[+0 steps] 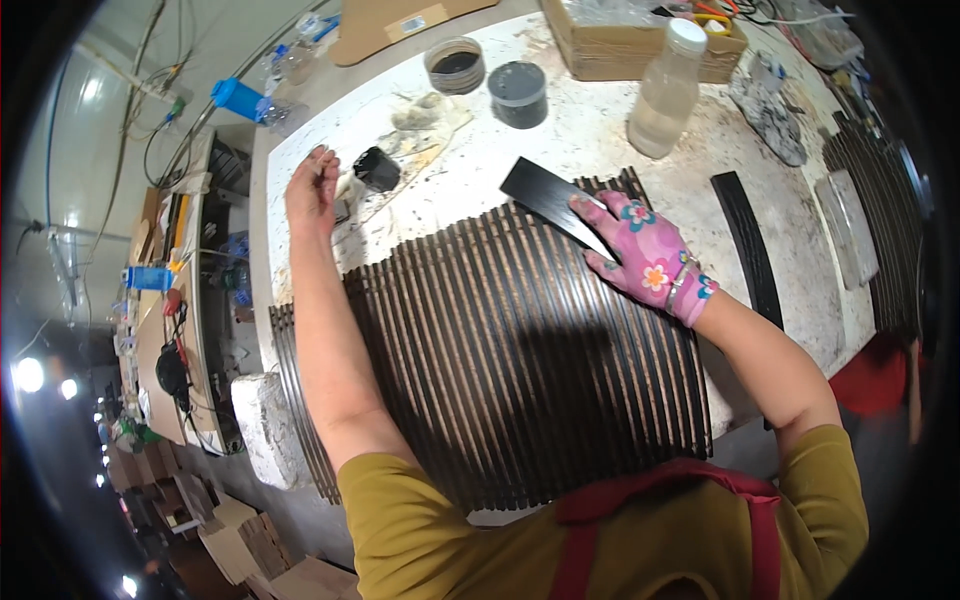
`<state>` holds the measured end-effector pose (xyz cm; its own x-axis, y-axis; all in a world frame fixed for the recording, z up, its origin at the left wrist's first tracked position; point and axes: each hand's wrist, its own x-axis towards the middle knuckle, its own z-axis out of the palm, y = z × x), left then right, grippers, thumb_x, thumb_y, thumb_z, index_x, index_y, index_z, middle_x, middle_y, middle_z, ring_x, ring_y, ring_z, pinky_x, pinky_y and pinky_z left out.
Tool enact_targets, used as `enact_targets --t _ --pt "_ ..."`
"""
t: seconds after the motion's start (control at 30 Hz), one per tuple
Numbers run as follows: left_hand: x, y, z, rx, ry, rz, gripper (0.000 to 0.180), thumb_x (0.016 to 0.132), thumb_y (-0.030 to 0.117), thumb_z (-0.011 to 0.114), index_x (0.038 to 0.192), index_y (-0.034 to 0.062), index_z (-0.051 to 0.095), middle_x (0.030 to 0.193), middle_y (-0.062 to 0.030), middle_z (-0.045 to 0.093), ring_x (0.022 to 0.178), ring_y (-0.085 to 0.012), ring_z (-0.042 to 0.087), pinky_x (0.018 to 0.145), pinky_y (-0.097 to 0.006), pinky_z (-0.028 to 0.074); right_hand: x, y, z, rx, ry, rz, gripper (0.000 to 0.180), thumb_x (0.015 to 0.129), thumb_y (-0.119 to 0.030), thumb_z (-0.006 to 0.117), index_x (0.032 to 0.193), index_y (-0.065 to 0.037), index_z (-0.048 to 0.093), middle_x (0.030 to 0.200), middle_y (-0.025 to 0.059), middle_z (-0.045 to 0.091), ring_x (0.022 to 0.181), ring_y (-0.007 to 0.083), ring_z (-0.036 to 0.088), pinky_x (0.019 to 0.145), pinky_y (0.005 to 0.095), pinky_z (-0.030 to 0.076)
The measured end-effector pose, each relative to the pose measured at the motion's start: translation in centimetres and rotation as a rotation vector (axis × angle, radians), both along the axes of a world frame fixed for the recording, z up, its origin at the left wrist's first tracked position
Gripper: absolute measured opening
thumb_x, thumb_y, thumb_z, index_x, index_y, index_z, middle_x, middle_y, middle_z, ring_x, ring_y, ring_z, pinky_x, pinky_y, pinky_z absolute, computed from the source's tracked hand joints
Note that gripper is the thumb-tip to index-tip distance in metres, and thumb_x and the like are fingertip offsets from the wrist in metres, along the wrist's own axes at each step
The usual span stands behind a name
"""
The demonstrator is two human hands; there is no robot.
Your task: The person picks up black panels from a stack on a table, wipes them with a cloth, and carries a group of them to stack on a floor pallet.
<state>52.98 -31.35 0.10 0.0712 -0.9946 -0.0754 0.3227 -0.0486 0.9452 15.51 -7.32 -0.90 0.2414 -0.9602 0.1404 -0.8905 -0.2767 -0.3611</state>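
Observation:
My right hand (648,250), in a pink flowered glove, grips a flat, glossy black strip (545,195) over the far right part of a slatted panel. Dark, narrow slats run side by side across this panel (480,330), with brownish gaps between them. My bare left hand (314,192) is beyond the panel's far left corner, its fingers curled; anything inside them is hidden. Close to its right are a small pale object (346,188) and a glossy black container (377,170). A stained cloth (425,118) lies past them.
Two round tubs (518,95) (455,66) and a clear bottle (665,95) with a white cap stand at the back. Behind the bottle is a cardboard box (610,50). A dark curved strip (748,240) lies at right, near a wrapped white block (846,230) on more slats.

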Motion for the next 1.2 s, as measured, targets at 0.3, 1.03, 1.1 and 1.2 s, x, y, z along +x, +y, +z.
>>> enact_targets --t 0.3,1.03,1.1,1.2 --pt "-2.0 -0.4 -0.2 0.016 -0.352 0.184 0.016 0.087 0.013 0.061 0.097 0.0015 0.065 0.090 -0.0050 0.064 0.073 -0.0070 0.057 0.058 -0.016 0.045 -0.1 0.0 0.1 0.010 0.005 -0.017 0.055 0.083 -0.028 0.058 0.133 -0.018 0.038 0.123 0.0187 0.048 0.103 0.0336 0.056 0.084 0.0406 0.049" --pt "-2.5 -2.3 -2.5 -0.131 -1.114 0.282 0.020 0.078 0.020 0.067 0.083 0.0006 0.068 0.074 -0.0090 0.066 0.065 -0.0166 0.058 0.063 -0.030 0.045 0.0 0.0 0.4 0.020 0.014 -0.018 0.056 0.083 -0.026 0.058 0.134 -0.016 0.038 0.123 0.0205 0.048 0.111 0.0341 0.051 0.092 0.0399 0.044" --pt "-2.1 -2.4 -2.4 -0.062 -0.878 0.250 0.020 0.080 0.021 0.068 0.081 0.0012 0.066 0.074 -0.0039 0.066 0.067 -0.0112 0.057 0.060 -0.026 0.043 0.0 0.0 0.6 0.025 0.010 -0.020 0.056 0.083 -0.026 0.058 0.134 -0.016 0.038 0.123 0.0204 0.048 0.110 0.0341 0.051 0.092 0.0398 0.044" --pt "-2.7 -1.8 -2.1 0.000 -0.814 0.205 0.018 0.083 0.019 0.064 0.080 0.0019 0.064 0.075 -0.0027 0.067 0.068 -0.0116 0.058 0.062 -0.027 0.043 0.0 0.0 0.5 0.017 0.006 -0.027 0.057 0.082 -0.026 0.059 0.134 -0.016 0.038 0.122 0.0201 0.049 0.109 0.0341 0.052 0.091 0.0397 0.045"
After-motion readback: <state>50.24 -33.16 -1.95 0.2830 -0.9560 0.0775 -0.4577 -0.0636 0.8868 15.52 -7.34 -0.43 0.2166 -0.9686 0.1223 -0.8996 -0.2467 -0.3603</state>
